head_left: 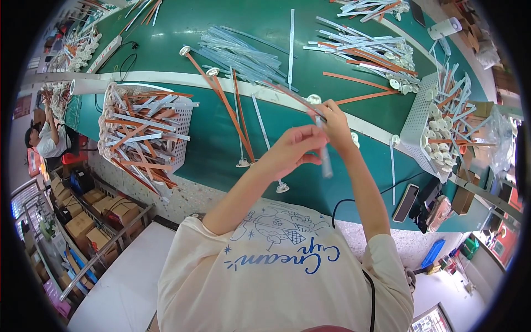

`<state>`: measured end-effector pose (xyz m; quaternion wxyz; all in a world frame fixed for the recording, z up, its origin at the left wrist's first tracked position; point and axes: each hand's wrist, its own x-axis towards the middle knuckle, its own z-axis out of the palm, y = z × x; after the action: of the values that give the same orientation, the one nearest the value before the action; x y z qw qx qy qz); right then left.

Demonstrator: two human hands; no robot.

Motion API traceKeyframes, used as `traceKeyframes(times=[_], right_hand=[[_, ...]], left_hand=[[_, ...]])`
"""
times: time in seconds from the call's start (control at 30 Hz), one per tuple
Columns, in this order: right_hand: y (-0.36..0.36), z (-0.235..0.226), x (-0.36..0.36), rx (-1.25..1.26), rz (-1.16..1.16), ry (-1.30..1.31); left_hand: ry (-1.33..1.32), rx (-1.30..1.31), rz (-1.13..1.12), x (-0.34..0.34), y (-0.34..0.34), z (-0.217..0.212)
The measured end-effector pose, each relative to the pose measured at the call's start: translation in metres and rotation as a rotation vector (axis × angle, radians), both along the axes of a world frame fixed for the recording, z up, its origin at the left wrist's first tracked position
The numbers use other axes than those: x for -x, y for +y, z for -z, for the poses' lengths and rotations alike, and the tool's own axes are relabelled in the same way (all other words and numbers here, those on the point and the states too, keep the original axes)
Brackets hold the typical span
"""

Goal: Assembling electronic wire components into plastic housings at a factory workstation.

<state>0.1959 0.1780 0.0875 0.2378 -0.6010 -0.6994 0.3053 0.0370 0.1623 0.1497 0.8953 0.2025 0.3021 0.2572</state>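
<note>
Near centre frame, left hand (292, 150) pinched shut on the top of a short clear tube (326, 164), hanging down from the fingertips over the green table (276, 27); just above and right of it, right hand (335, 123) closed round the near end of a thin grey strip (290, 95), slanting away to the upper left. Both hands touching at the fingertips, raised off the surface. By the look of it, strip end and tube mouth being brought together: best to keep the tube in line with the strip, grip close to the mouth so as not to let it buckle, and feed with small pushes of the right fingers rather than one long shove. Cannot tell whether the strip end is already inside the tube. Loose below the hands, orange strips with white round caps (239, 119) fanned across the table, one cap close to the front edge (221, 178), easy to knock off with a forearm. At left of frame, a white mesh basket (185, 124) full of strips, overhanging the edge; at right, a second white basket (415, 119), likewise crammed. Lower right, a phone (406, 202) and a black cable (344, 203) near the right elbow. Freest room straight ahead, between the hands and the bundle of clear tubes (243, 52) in the upper middle; little sideways.
</note>
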Motion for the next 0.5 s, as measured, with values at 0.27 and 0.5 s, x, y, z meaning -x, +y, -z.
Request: traceKeyframes(times=[0.27, 0.5], right_hand=[[-0.024, -0.049, -0.028, 0.291, 0.398, 0.656], [-0.06, -0.058, -0.027, 0.292, 0.515, 0.68]], left_hand=[[0.991, -0.609, -0.25, 0.066, -0.007, 0.052], [1.579, -0.936, 0.095, 0.07, -0.036, 0.102]])
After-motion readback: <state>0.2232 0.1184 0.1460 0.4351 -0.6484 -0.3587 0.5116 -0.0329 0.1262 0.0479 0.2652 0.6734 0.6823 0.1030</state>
